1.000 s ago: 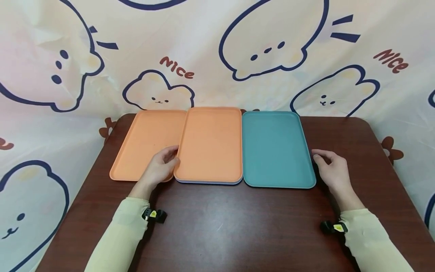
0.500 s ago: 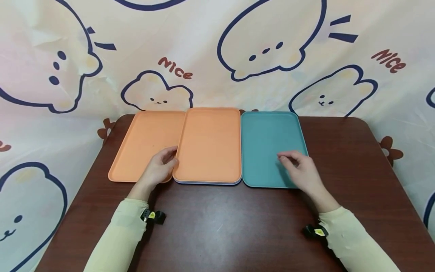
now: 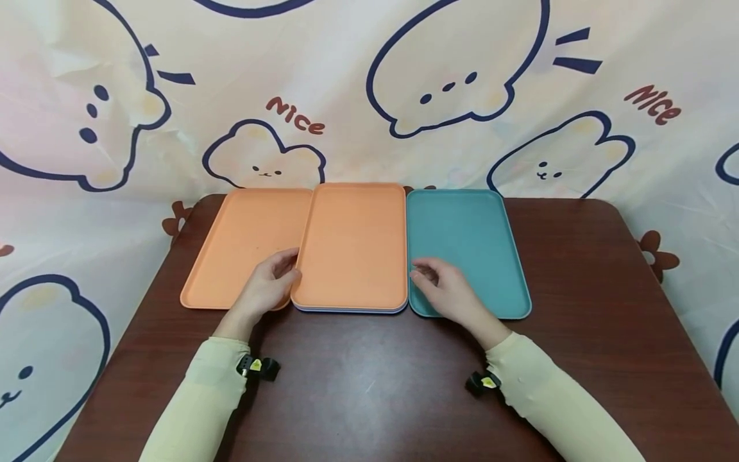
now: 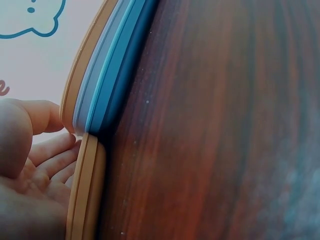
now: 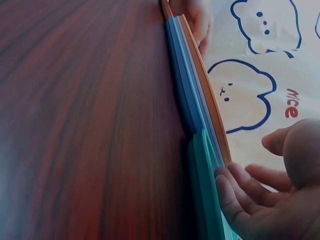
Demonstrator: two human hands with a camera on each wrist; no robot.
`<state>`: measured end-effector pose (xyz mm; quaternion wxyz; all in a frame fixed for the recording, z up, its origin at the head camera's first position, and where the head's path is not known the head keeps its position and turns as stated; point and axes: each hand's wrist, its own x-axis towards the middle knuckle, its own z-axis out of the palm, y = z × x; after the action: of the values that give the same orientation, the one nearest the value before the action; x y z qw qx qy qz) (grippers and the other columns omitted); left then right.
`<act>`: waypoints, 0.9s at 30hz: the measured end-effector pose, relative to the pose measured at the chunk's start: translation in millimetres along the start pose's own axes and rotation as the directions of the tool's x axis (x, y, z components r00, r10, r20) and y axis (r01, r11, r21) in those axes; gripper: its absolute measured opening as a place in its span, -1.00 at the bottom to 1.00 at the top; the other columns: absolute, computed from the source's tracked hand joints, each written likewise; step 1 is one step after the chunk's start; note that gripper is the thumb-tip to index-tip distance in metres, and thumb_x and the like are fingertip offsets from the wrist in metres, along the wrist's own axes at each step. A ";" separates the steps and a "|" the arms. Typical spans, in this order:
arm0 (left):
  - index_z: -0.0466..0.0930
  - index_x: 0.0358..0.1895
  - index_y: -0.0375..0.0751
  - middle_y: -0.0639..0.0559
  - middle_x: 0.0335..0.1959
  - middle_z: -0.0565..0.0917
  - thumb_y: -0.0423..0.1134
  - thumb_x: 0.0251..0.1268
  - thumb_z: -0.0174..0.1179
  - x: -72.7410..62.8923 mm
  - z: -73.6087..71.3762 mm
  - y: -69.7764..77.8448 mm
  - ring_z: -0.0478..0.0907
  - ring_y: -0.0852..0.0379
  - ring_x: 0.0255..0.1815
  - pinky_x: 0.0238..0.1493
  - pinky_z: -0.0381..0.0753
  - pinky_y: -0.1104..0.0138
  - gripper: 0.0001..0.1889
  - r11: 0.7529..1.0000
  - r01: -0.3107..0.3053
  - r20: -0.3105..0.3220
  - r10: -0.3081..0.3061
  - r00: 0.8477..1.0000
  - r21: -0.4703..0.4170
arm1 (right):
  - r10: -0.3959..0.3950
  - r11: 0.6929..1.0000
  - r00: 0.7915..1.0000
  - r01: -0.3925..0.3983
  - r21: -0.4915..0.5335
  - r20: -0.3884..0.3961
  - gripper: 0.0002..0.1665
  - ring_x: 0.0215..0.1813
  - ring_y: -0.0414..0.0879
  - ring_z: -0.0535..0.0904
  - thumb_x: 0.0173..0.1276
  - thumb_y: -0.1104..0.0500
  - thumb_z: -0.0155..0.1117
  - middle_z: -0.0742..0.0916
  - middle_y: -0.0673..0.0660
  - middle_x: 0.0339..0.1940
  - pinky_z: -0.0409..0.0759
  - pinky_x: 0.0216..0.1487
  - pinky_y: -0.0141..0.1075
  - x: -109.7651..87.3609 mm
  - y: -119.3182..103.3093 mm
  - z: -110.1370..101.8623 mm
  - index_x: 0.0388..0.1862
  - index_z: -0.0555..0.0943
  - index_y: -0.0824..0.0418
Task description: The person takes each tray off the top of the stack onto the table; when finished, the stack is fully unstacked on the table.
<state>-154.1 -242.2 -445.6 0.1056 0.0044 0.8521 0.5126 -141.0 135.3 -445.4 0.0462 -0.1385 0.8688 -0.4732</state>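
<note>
The stack (image 3: 349, 247) stood near the far edge of the dark table (image 3: 358, 398), with an orange tray on top, a grey tray (image 4: 93, 75) beneath it and blue (image 4: 120, 70) at the bottom; whether the blue was one tray or more could not be told. A second orange tray, the side tray (image 3: 245, 237), lay flat just left of the stack, and a teal tray (image 3: 473, 237) lay flat just right of it; both sat lower than its top. The left hand (image 3: 262, 285) was at the left side of the stack, above the side tray, its thumb by the top rim and its fingers reaching to the stack's edge; its grip was loose, with a gap between thumb and fingers and nothing pinched. The right hand (image 3: 447, 289) was over the teal tray, just right of the stack, fingertips close to its right edge; whether they touched it could not be told. Its thumb stood apart from its fingers, and it held nothing. Both pale sleeves (image 3: 196, 398) lay nearer the person than the stack, with a black camera (image 3: 268, 369) at each wrist. A cloth (image 3: 346, 77) printed with cartoon figures hung behind the stack.
</note>
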 end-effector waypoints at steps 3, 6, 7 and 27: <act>0.24 0.65 -0.41 -0.38 0.67 0.31 -0.32 0.67 0.09 -0.2 -0.7 -1.0 0.19 -0.30 0.75 0.74 0.20 -0.13 -0.40 1.000 -0.005 -0.005 0.005 1.000 0.006 | 0.030 1.000 1.000 -0.030 0.004 0.006 -0.48 0.00 0.08 0.73 0.66 0.13 0.24 0.78 0.31 0.11 0.73 0.02 -0.11 7.2 -5.7 6.7 0.44 0.58 0.40; 0.24 0.65 -0.42 -0.39 0.67 0.31 -0.32 0.67 0.08 0.0 -0.8 -1.3 0.19 -0.30 0.74 0.74 0.21 -0.12 -0.39 1.000 -0.010 -0.005 0.010 1.000 0.006 | 0.066 0.998 0.998 -0.066 -0.005 0.007 -0.41 -0.11 0.01 0.67 0.65 0.07 0.27 0.74 0.28 0.09 0.64 -0.12 -0.21 14.5 -8.5 11.6 0.49 0.54 0.38; 0.24 0.65 -0.41 -0.39 0.67 0.31 -0.32 0.66 0.08 0.1 -0.7 -1.1 0.19 -0.30 0.74 0.74 0.22 -0.12 -0.39 1.000 -0.010 -0.004 0.010 1.000 0.004 | 0.076 0.997 0.997 -0.076 -0.010 0.007 -0.39 -0.15 -0.01 0.64 0.64 0.06 0.29 0.73 0.28 0.08 0.61 -0.16 -0.24 16.7 -9.0 12.8 0.51 0.53 0.37; 0.25 0.66 -0.38 -0.37 0.68 0.31 -0.31 0.66 0.10 -0.8 -0.2 -0.1 0.19 -0.30 0.75 0.74 0.20 -0.13 -0.39 1.000 -0.001 -0.002 0.001 1.000 -0.016 | 0.165 0.983 0.986 -0.167 -0.074 -0.039 -0.42 -0.13 0.04 0.66 0.47 0.23 0.30 0.67 0.27 0.01 0.65 -0.08 -0.21 35.3 -10.1 20.6 0.42 0.59 0.42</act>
<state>-153.3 -242.5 -445.4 0.1046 0.0037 0.8482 0.5193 -168.4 103.4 -446.5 0.0657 -0.0594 0.8957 -0.4358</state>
